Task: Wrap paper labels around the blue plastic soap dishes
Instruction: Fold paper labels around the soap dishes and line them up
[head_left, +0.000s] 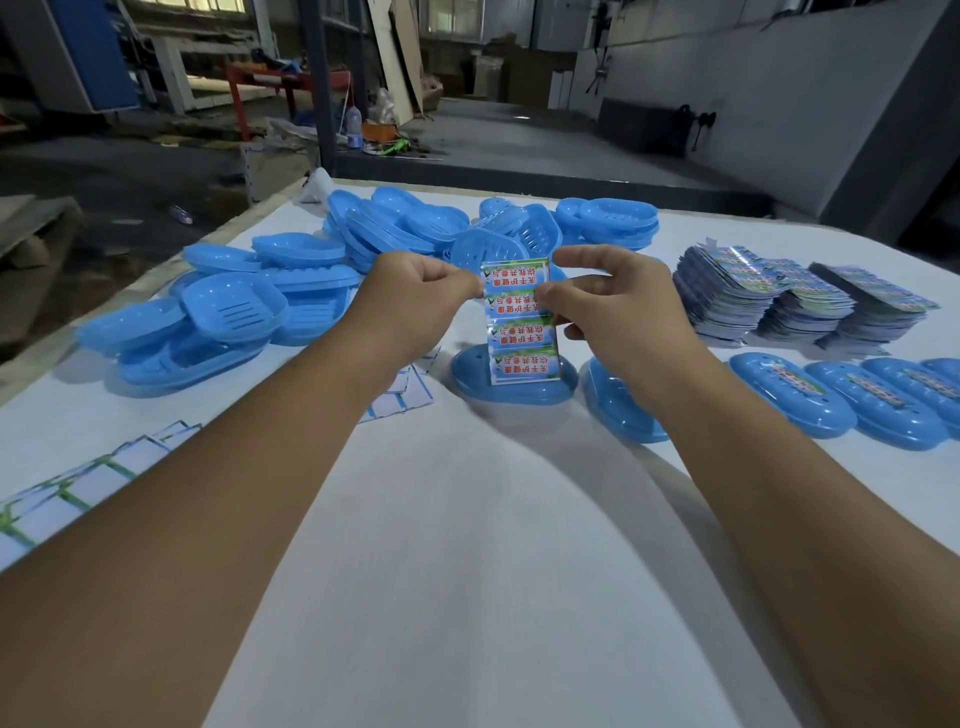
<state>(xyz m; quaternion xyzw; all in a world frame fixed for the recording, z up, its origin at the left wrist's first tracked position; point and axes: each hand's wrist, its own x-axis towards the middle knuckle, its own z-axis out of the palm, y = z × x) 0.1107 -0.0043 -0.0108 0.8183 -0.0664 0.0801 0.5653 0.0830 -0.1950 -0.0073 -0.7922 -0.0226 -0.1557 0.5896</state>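
Observation:
A long paper label with red and blue print hangs upright in the air between my hands. My left hand pinches its upper left edge, and my right hand pinches its upper right edge. Below the label's lower end a closed blue soap dish lies on the white table. A second blue dish lies just right of it, partly hidden by my right wrist.
Loose blue dish halves are heaped at the left and back. Stacks of labels stand at the right. Labelled dishes lie in a row at the right edge. Backing papers lie under my left arm.

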